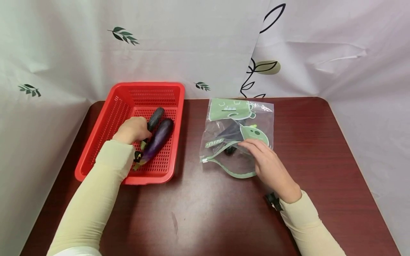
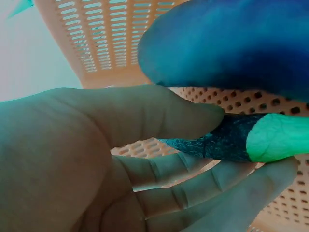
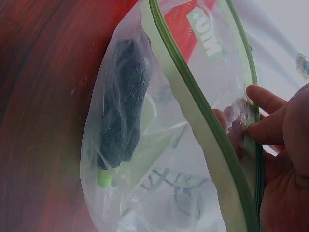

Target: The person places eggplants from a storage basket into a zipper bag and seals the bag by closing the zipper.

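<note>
Two hands are working apart: the left hand (image 1: 132, 129) is gripping a dark vegetable (image 1: 156, 118) in the red basket (image 1: 150, 84), beside an eggplant (image 1: 161, 137), while the right hand (image 1: 273, 169) is pinching the lip of a clear bag (image 1: 221, 128). If that pinch is easing, the limp mouth may be sagging closed; careless lifting may be catching the neighbouring eggplant

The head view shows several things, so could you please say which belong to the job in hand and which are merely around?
Job in hand:
left hand, gripping a green-ended vegetable
right hand, pinching the zip bag at its mouth
bagged vegetable
red basket
eggplant, likely; unheld in the basket

Merely around:
table
patterned cloth
dark wrist device
</note>
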`<move>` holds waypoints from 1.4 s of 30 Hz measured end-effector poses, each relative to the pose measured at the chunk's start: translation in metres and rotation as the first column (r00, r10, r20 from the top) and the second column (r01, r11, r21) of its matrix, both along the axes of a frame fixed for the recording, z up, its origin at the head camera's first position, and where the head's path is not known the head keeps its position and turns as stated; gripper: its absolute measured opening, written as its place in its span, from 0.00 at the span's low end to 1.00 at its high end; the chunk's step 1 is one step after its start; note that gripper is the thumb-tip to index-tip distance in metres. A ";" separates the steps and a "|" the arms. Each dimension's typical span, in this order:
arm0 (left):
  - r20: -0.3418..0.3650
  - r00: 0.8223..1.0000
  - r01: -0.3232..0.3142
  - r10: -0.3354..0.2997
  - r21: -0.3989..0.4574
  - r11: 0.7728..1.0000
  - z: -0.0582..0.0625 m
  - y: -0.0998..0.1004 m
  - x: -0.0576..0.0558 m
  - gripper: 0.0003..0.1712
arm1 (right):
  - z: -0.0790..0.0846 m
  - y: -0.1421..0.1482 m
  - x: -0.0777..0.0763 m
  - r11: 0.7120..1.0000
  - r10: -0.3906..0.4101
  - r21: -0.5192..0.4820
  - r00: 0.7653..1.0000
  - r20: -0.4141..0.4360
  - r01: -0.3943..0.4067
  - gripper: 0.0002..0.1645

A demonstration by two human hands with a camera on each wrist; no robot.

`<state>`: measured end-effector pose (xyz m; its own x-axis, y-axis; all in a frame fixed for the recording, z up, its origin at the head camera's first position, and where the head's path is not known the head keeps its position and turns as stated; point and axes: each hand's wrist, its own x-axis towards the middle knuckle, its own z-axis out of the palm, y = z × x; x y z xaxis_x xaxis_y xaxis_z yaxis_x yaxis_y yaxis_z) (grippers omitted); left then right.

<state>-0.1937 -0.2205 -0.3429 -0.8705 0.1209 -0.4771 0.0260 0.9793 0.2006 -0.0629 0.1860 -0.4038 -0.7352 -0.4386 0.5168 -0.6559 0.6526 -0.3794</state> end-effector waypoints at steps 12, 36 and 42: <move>-0.052 0.999 -0.009 0.007 -0.027 1.000 0.009 -0.001 0.003 0.13 | -0.001 0.000 0.000 1.000 0.002 0.000 1.000 0.005 -0.002 0.39; -0.145 0.989 -0.020 0.023 0.023 1.000 0.036 0.011 0.027 0.13 | 0.000 0.000 0.000 1.000 0.004 0.002 1.000 0.015 -0.004 0.40; -0.159 0.987 -0.030 0.037 0.045 0.999 0.043 0.018 0.038 0.15 | 0.000 0.000 0.000 1.000 0.008 -0.001 1.000 0.004 -0.008 0.40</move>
